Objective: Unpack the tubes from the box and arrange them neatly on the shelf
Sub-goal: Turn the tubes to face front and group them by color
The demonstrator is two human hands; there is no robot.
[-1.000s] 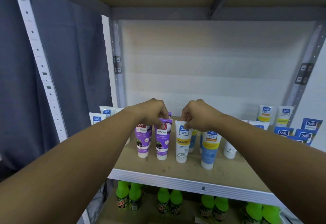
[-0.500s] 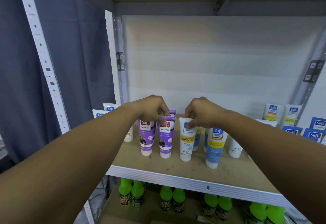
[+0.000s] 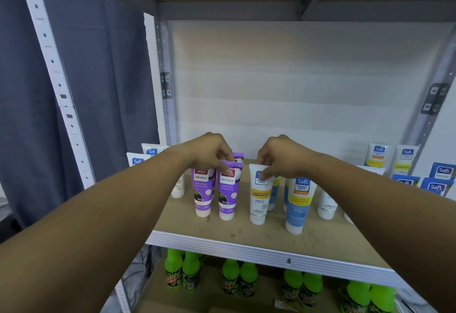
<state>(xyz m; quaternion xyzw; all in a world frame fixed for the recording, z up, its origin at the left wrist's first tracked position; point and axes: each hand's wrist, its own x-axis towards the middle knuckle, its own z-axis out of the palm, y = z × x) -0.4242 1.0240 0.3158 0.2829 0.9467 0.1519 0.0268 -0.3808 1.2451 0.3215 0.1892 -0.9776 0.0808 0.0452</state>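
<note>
Hands: we are reaching both arms over the shelf, and both hands are working at the tops of standing tubes.
Left hand: our left hand is pinching the crimped top of the front purple tube, thumb on its face, fingers curled over the edge.
Right hand: our right hand is pinching the top of the white Vitamin C tube, fingertips closing on its upper rim.
Purple pair: a second purple tube is standing just beside the held one, at its 9 o'clock; another purple top is showing behind them, mostly hidden by our fingers.
Blue tube: a blue and white tube is standing cap down at 3 o'clock of the Vitamin C tube, nearer the front lip, with more tubes partly hidden behind it.
Shelf left: two white tubes with blue labels are peeking out at 9 o'clock, past our left forearm.
Shelf right: upright white tubes are standing at the back, at 2 o'clock of our hands, and blue cartons are sitting at the far right edge.
Below: green-capped bottles are standing in pairs on the lower shelf.
Side: a grey curtain is hanging at 9 o'clock of the rack.
</note>
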